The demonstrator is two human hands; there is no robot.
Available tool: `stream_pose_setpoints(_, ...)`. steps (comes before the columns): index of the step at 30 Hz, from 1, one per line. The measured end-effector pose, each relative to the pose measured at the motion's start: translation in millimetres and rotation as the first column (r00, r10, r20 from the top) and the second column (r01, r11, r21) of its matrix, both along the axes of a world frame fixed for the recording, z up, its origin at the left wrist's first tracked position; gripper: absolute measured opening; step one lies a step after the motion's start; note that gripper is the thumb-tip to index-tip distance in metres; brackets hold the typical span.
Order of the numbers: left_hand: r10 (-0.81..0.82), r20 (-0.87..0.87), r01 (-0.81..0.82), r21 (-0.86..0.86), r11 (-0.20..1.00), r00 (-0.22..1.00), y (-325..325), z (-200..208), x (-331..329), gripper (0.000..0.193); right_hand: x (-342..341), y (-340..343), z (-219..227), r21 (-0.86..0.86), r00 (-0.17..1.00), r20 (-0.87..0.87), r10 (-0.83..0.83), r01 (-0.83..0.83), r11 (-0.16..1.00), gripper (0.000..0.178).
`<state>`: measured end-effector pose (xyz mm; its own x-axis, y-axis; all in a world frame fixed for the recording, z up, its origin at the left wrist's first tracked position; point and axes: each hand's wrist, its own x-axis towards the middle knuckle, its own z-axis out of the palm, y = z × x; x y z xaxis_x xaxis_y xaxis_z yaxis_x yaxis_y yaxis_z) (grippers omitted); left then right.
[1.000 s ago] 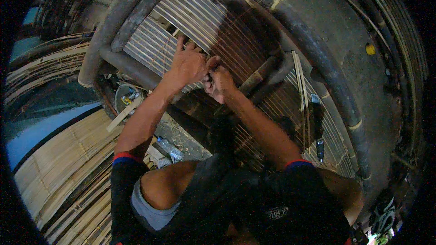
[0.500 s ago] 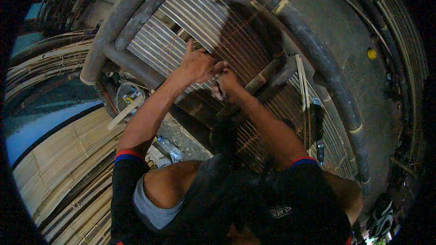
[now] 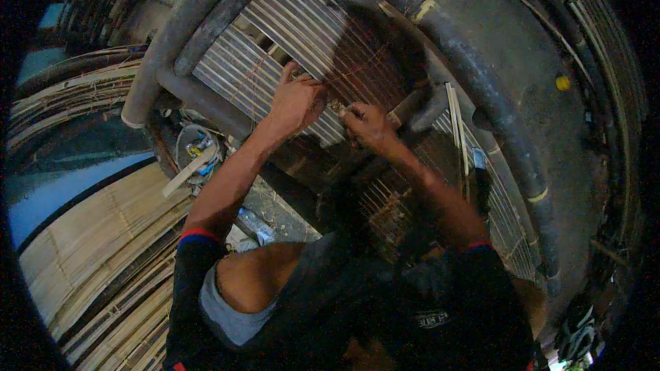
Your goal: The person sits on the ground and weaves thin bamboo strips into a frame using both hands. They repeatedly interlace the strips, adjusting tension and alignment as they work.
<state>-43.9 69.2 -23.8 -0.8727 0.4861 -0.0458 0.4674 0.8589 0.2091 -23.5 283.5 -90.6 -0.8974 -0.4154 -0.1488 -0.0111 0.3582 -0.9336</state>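
Observation:
A dark bamboo frame (image 3: 474,62) holds a panel of narrow pale slats (image 3: 227,65), with a gap between some of them. Over the slats beside this gap is my left hand (image 3: 295,102), its fingers bent down and one digit pointing away from me. What lies under its fingers is hidden. Just to the right, my right hand (image 3: 370,125) is closed in a pinch above the slats; anything in it is too small to make out. Thin reddish cord (image 3: 371,57) runs loosely across the panel near both hands. My shadow darkens the panel's right side.
On the left a bucket (image 3: 196,143) holds small items and a pale strip. Split bamboo sheets (image 3: 103,233) are stacked at lower left, near a plastic bottle (image 3: 256,225). Loose strips (image 3: 457,124) lean on the frame at right. A yellow round object (image 3: 563,82) lies on the floor.
My right hand has drawn away to the right and slightly toward me, leaving a space between the hands. My left hand stays near the same spot on the slats.

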Motion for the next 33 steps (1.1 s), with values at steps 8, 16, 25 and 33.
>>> stream_pose_setpoints(8,0.095,0.128,-0.138,0.389,0.911,0.987,0.1,-2.3,26.8,0.022,42.9,-63.8,-48.5,-0.269,0.797,0.516,-0.314,0.499,0.824,0.030)
stream_pose_setpoints(16,-0.035,-0.043,0.047,0.314,0.948,0.998,-10.1,19.6,28.2,0.023,30.3,-44.6,11.5,-0.211,0.990,0.037,-0.136,0.140,0.967,0.027)
stream_pose_setpoints(25,0.156,-0.044,-0.108,0.538,0.836,0.987,-6.0,35.0,65.3,0.013,-19.0,-34.3,76.4,-0.085,0.961,-0.102,-0.257,0.249,0.965,0.043)
stream_pose_setpoints(33,0.112,-0.212,-0.042,0.310,0.950,0.971,-7.2,27.5,54.4,0.034,-76.9,41.4,210.3,-0.278,0.964,-0.120,-0.237,0.196,0.940,0.036)
